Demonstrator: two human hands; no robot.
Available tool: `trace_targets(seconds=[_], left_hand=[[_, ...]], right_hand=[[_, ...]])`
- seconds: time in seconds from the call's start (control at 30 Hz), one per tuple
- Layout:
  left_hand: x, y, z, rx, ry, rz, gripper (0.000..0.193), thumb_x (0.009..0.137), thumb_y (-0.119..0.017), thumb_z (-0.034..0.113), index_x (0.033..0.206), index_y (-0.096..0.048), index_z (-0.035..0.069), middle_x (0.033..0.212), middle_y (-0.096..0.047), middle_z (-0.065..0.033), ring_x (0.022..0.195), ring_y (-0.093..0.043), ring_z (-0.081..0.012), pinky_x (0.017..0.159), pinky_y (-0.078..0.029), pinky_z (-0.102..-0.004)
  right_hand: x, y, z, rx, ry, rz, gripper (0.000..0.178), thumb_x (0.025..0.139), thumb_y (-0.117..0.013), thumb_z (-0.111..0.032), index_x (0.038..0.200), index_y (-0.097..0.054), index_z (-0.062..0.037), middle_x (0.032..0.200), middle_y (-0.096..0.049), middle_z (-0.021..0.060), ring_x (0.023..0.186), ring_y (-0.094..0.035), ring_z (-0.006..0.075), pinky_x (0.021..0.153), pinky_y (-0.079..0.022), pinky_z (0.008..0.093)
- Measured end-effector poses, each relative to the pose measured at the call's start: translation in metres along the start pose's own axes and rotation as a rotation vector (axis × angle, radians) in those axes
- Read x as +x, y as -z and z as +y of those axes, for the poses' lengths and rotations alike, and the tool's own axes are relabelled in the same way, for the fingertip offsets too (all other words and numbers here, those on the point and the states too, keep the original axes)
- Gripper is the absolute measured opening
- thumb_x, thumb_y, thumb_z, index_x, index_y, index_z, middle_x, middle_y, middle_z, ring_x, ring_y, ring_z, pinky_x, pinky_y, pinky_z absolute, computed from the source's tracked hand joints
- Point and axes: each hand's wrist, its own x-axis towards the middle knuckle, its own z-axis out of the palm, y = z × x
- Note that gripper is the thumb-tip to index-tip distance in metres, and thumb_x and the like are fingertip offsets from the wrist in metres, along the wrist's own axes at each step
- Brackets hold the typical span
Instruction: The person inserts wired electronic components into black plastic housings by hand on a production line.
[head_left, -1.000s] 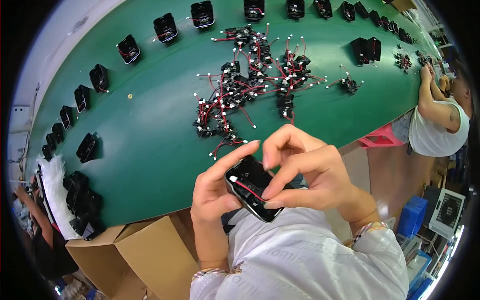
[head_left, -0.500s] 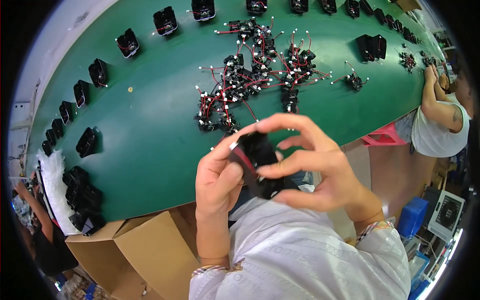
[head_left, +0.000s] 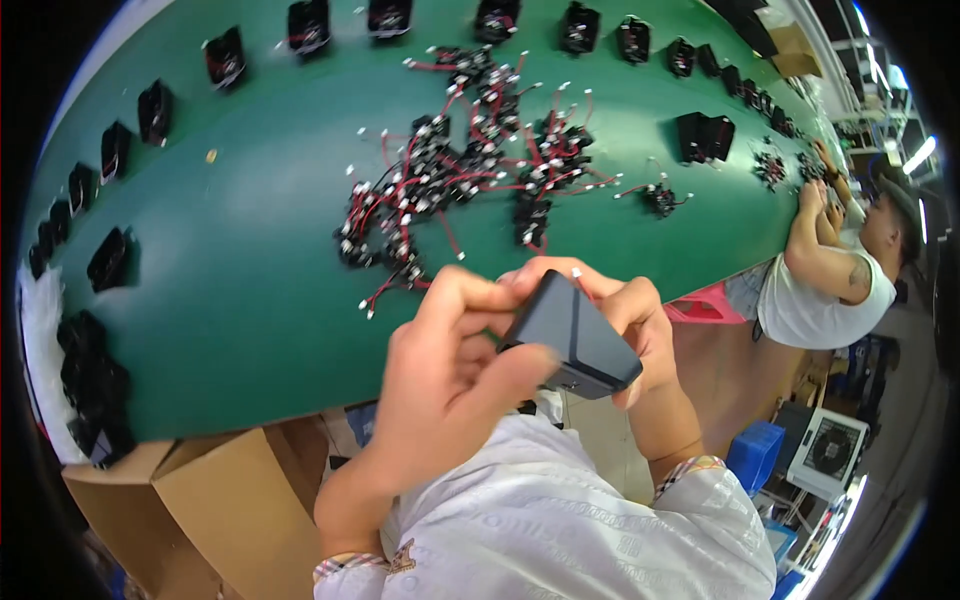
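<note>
**Small, boxy, dark grey plastic case [head_left: 582, 338] turned over, smooth side up**

A second ago, the hollow side of the case was faced up, and the right fingers were put down inside it by a thin red wire [head_left: 585, 289]. Now the case has been tipped right over — its smooth outside is shown, and its hollow side is hidden. Only a bit of the wire and its tiny white plastic plug [head_left: 576, 273] can be seen, poking out past the top edge. So the work inside seems to be stopped for now, and the outside seems to be what is being handled.

The case is held up in the air, by the near edge of the long green table [head_left: 240, 300]. Its right side is gripped by the bare right hand [head_left: 650, 335], with the fingers bent around it. The bare left hand [head_left: 435, 385] is half curled at the left side, its thumb by the lower left edge. That thumb is blurred, so it cannot be told if the case is pinched there or only touched.

Past the hands, a big tangle of small black parts with red wires [head_left: 430, 175] is spread out — none of it is being touched.
</note>
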Motion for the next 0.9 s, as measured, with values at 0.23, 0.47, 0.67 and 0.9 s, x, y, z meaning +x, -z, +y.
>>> trace_targets(seconds=[0.23,0.47,0.67,0.9], left_hand=[[-0.035,0.135,0.035,0.995,-0.5,0.985,0.024,0.1,-0.052,0.014,0.117,-0.06,-0.002,0.107,-0.064,-0.0095,0.101,-0.06,-0.0161,0.09,-0.046,-0.0286],[-0.066,0.189,0.025,0.932,-0.519,1.084,0.022,0.098,-0.05,0.005,0.117,-0.059,-0.004,0.114,-0.062,-0.0092,0.106,-0.057,-0.0179,0.096,-0.043,-0.0303],[0.006,0.039,0.022,1.015,-0.857,0.376,0.032,0.081,-0.063,0.003,0.112,-0.061,-0.004,0.106,-0.066,-0.0183,0.103,-0.062,-0.0349,0.093,-0.048,-0.0436],[0.034,-0.015,0.022,0.954,-0.859,0.245,0.039,0.069,-0.077,0.004,0.108,-0.07,0.006,0.113,-0.063,-0.0141,0.102,-0.061,-0.0328,0.089,-0.051,-0.0422]], right_hand=[[0.025,0.082,-0.096,-0.544,0.14,0.205,0.05,0.075,-0.079,-0.036,0.106,-0.064,0.0008,0.137,-0.046,0.0305,0.124,-0.051,0.0349,0.108,-0.036,0.0481],[0.025,0.078,-0.08,0.011,-0.012,0.23,0.076,0.09,-0.066,-0.038,0.148,-0.031,-0.0032,0.151,-0.032,0.023,0.133,-0.043,0.0298,0.105,-0.041,0.0419],[0.024,0.021,-0.041,0.172,-0.164,0.177,0.089,0.08,-0.071,-0.042,0.145,-0.033,0.0044,0.149,-0.031,0.0299,0.133,-0.043,0.0354,0.107,-0.039,0.0446],[0.024,-0.015,-0.029,0.236,-0.192,0.234,0.03,0.087,-0.071,-0.023,0.106,-0.064,0.0003,0.121,-0.06,0.0106,0.111,-0.056,0.016,0.1,-0.041,0.0339]])
